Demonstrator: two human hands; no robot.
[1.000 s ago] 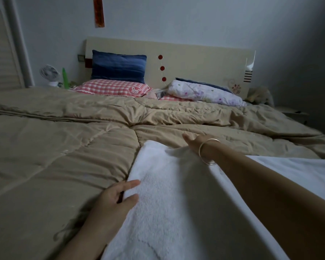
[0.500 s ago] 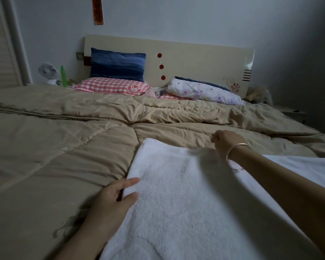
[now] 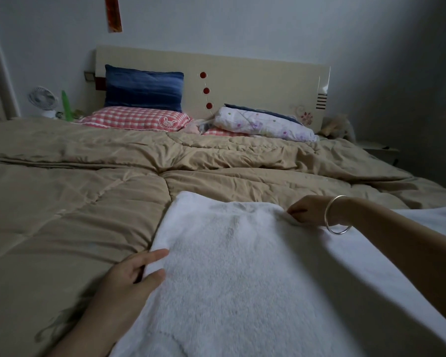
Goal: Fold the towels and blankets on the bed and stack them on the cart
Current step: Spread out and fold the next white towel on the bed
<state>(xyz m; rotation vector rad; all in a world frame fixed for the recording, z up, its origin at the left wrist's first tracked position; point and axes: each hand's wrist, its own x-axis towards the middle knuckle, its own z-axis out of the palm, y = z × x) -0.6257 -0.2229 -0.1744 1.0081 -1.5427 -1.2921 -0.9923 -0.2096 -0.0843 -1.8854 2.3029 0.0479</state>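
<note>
A white terry towel (image 3: pixel 237 274) lies spread on the tan quilt (image 3: pixel 70 202) of the bed, reaching from the middle down to the bottom edge of the view. My left hand (image 3: pixel 134 274) holds the towel's left edge, thumb on top and fingers under the fold. My right hand (image 3: pixel 307 210), with a silver bangle on the wrist, pinches the towel's far edge near its right part, fingers curled. The cart is out of view.
At the head of the bed lie a blue pillow (image 3: pixel 143 87), a red checked pillow (image 3: pixel 137 119) and a folded floral blanket (image 3: pixel 263 122) against the cream headboard (image 3: pixel 242 78). A small white fan (image 3: pixel 43 100) and a green bottle (image 3: pixel 67 105) stand at the left.
My right hand has slid right along the towel's far edge and now pinches it. My left hand has kept its hold on the left edge.
</note>
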